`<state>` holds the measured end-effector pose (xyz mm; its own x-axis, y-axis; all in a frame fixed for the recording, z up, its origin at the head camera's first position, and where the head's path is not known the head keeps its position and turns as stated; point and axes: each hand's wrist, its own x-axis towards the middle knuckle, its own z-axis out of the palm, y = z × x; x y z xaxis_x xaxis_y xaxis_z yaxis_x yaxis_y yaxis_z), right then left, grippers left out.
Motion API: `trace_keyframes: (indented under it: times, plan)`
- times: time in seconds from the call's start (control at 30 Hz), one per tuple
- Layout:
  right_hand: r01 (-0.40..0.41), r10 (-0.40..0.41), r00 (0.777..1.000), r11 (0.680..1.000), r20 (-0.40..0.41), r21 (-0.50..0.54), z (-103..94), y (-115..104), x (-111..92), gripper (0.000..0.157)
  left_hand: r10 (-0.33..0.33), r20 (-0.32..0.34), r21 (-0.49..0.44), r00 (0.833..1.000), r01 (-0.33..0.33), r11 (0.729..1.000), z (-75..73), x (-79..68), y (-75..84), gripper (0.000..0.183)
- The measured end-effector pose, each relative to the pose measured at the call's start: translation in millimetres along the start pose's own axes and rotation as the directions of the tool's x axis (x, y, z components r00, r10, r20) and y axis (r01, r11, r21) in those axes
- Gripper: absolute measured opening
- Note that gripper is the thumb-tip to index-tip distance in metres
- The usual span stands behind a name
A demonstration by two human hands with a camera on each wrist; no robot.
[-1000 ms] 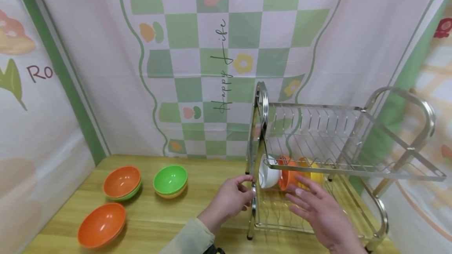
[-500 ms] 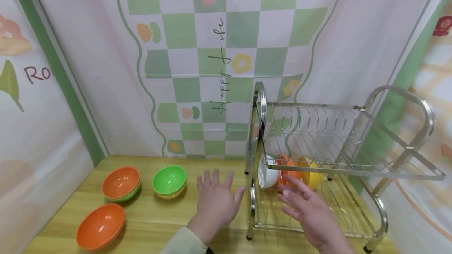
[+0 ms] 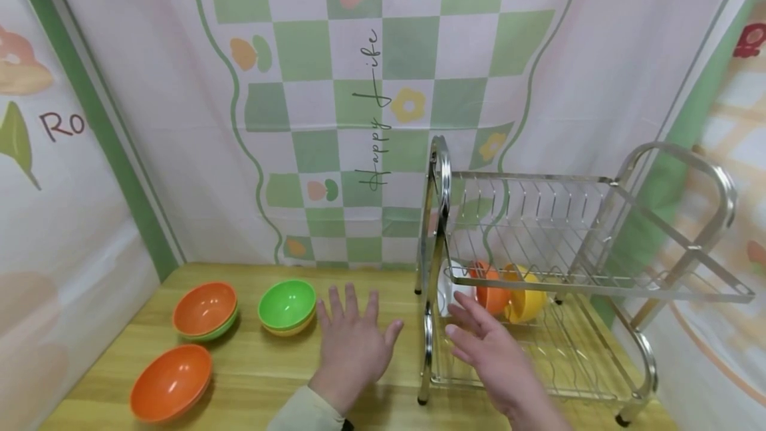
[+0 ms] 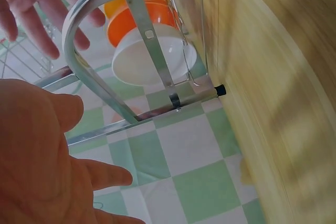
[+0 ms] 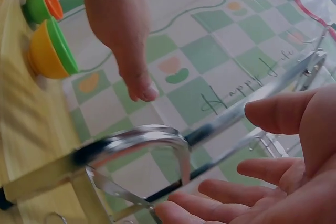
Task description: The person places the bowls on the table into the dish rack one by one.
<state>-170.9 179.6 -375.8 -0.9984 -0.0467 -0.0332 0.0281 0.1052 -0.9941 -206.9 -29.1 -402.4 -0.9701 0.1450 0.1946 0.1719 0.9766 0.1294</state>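
My left hand is spread above the table, fingers straight, holding nothing, between the green bowl and the dish rack. My right hand is at the front of the rack's lower tier, palm turned sideways, fingers loosely extended and holding nothing. On that lower tier a white bowl, an orange bowl and a yellow bowl stand on edge in a row. The right hand partly covers the white one in the head view. In the right wrist view both hands appear apart from the rack's frame.
At left on the wooden table, an orange bowl is nested in a green one, and the green bowl sits in a yellow one. Another orange bowl lies nearer the front. The upper rack tier holds no dishes. A checkered curtain hangs behind.
My left hand has let go of the rack's left side post, spread its fingers and moved left. My right hand has drawn slightly left and down, away from the orange and yellow bowls.
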Motion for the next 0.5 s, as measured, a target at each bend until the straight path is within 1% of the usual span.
trace_keyframes:
  times: [0.13,0.37,0.5]
  plan:
    - [-0.001,0.0,1.0,0.999,-0.012,-0.052,9.1,1,3,0.071,-0.008,0.005,0.004,1.0,0.008,1.0,-1.5,-0.5,-1.9,0.081]
    - [-0.01,0.01,1.0,1.0,-0.016,-0.008,22.4,0,6,0.069,-0.019,0.007,-0.002,1.0,0.019,1.0,-0.4,-0.5,-7.0,0.084]
    - [-0.028,0.026,0.999,0.998,-0.032,-0.058,26.2,0,8,0.073,-0.02,0.017,-0.008,1.0,0.02,1.0,-1.6,-0.9,-8.9,0.084]
